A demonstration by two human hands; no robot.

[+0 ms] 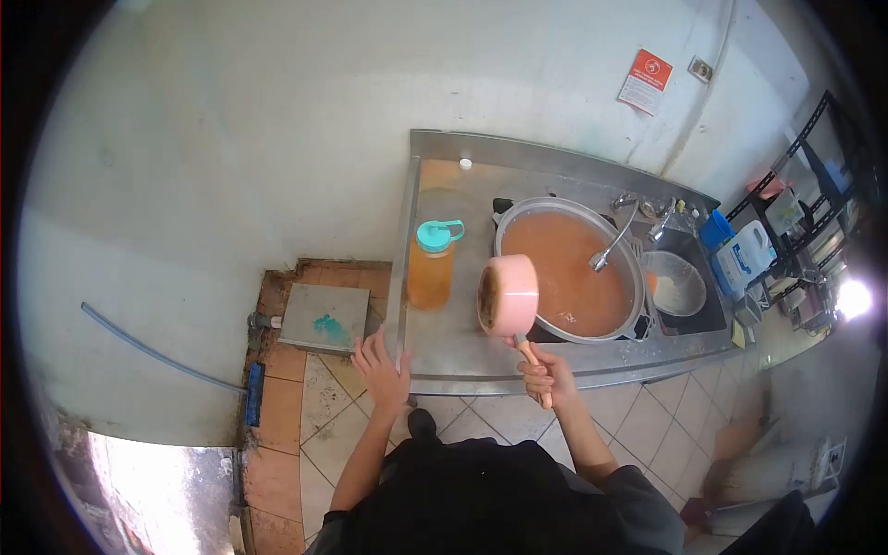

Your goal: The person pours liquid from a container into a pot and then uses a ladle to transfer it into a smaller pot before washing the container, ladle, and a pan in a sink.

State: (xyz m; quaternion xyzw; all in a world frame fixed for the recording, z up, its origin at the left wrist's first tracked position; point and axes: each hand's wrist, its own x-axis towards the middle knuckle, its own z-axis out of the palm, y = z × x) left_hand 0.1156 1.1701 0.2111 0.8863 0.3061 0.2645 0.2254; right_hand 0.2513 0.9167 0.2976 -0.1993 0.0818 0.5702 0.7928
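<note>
My right hand (548,374) grips the handle of a small pink saucepan (508,296), held tilted on its side above the steel counter (453,342), its mouth facing left. Just right of it sits a large metal basin (570,268) full of orange-brown liquid, with a tap (614,242) reaching over it. My left hand (382,368) is open, fingers spread, by the counter's front left corner. An orange bottle with a teal lid (432,264) stands on the counter, between my left hand and the pan.
A second sink holds a metal bowl (677,284), with a white jug (746,258) and blue container beyond it. A grey slab (325,316) lies on the tiled floor at left. A shelving rack stands far right.
</note>
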